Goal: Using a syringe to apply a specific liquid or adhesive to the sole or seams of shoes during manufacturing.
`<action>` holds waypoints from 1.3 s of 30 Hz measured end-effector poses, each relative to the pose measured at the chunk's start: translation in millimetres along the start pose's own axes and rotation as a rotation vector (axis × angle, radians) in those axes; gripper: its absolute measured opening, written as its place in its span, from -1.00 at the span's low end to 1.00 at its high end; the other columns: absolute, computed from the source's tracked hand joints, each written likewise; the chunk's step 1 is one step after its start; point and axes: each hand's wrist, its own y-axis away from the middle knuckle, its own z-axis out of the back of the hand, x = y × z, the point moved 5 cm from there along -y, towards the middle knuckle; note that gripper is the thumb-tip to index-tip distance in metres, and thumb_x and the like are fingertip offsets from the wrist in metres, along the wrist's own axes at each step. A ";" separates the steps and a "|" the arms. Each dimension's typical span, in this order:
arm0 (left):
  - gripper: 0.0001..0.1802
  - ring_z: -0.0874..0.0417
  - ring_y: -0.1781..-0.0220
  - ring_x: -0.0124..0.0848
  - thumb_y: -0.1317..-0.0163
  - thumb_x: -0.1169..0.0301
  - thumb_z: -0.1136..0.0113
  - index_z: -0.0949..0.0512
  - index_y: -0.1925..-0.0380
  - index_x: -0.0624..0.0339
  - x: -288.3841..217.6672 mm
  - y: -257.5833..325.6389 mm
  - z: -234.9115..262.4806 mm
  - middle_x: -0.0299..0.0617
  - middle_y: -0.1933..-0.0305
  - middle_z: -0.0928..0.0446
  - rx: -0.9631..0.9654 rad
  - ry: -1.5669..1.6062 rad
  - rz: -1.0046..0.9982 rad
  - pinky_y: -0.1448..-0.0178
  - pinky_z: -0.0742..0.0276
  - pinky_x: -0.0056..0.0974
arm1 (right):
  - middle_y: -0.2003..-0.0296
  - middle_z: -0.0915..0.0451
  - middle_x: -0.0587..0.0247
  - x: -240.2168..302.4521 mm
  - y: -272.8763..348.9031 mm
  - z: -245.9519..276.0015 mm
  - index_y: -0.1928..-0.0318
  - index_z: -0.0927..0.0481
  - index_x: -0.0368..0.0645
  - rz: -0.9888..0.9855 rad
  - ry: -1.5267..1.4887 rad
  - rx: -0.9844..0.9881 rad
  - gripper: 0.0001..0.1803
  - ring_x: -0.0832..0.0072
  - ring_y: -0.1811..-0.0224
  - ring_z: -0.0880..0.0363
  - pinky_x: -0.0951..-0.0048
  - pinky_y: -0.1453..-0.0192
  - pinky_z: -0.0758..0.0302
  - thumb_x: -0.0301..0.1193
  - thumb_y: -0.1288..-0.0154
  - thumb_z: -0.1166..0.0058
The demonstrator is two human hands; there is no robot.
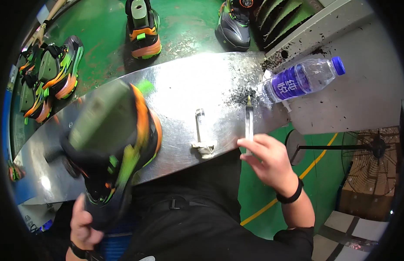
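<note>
My left hand (pixel 83 226) grips the toe end of a black sports shoe (pixel 143 126) with orange and green trim. A green shoe last (pixel 105 119) fills its opening. The shoe is tilted over the left part of a metal-topped bench (pixel 176 93), smeared by motion. In my right hand (pixel 268 160), between thumb and fingers, is a slim clear syringe (pixel 249 126), its narrow tip pointing away from me at dark crumbs (pixel 243 96) on the bench. A second clear syringe-like tube (pixel 201 126) lies left of that hand, its near end on a crumpled whitish wad (pixel 205 148).
A clear bottle (pixel 304 80) with purple label and blue cap lies on its side at the right. More shoes stand on the green surface beyond: one in the middle (pixel 143 32), one farther right (pixel 234 26), several at left (pixel 65 65). A fan (pixel 375 150) stands at right.
</note>
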 end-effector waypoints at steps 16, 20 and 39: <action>-0.58 -0.60 -0.06 -0.18 -0.27 0.30 -0.11 -0.44 -0.08 0.27 -67.2 -163.7 -7.7 -0.03 -0.06 -0.55 0.202 0.281 -0.226 -0.17 -0.50 -0.04 | 0.32 -0.41 0.23 27.4 -48.7 -50.6 -0.13 -0.46 -0.14 0.127 -0.072 0.285 -0.20 0.33 0.40 -0.33 0.40 0.33 -0.33 -0.14 0.19 -0.42; -0.55 -0.61 -0.04 -0.15 -0.25 0.26 -0.13 -0.45 -0.08 0.27 -68.5 -171.6 -11.7 0.00 -0.05 -0.55 0.172 0.296 -0.268 -0.14 -0.53 -0.02 | 0.38 -0.42 0.25 25.7 -48.1 -53.3 0.05 -0.54 -0.14 0.139 -0.054 0.259 -0.42 0.35 0.45 -0.34 0.41 0.41 -0.31 -0.26 0.14 -0.41; -0.38 -0.58 -0.06 -0.08 -0.09 0.25 -0.23 -0.35 -0.14 0.32 -80.8 -156.9 -27.5 0.06 -0.08 -0.50 0.312 0.147 -0.336 -0.14 -0.53 0.03 | 0.30 -0.61 -0.13 38.5 -31.1 -21.2 0.03 -0.51 -0.31 -0.154 -1.428 0.119 -0.40 0.19 0.31 -0.64 0.33 0.29 -0.51 -0.40 0.11 -0.46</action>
